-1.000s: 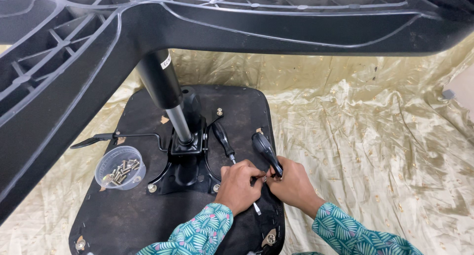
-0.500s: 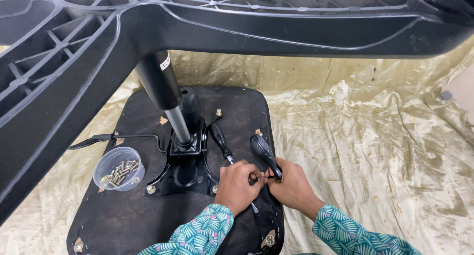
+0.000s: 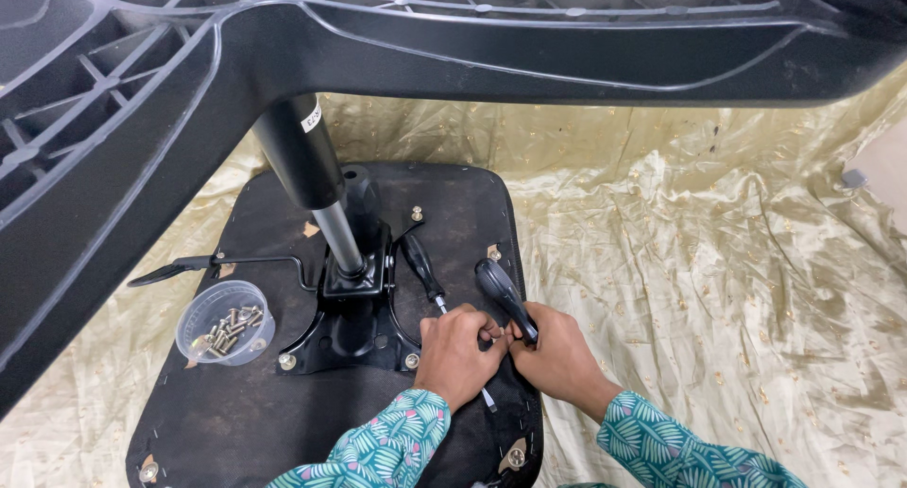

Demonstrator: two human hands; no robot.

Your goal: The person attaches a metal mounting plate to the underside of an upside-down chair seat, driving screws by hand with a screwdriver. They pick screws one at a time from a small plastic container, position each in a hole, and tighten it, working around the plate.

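Both hands meet near the front right edge of the black seat underside [image 3: 236, 422], which lies on a gold cloth [image 3: 718, 290]. The right hand [image 3: 559, 358] is clenched around the lower end of a black-handled tool [image 3: 504, 297]. The left hand [image 3: 456, 354] is curled up tight against it, fingers folded over something small (I cannot tell what). A screwdriver [image 3: 422, 271] lies just beside them, its shaft running under the left hand. Near the left edge stands a clear cup of screws [image 3: 227, 324].
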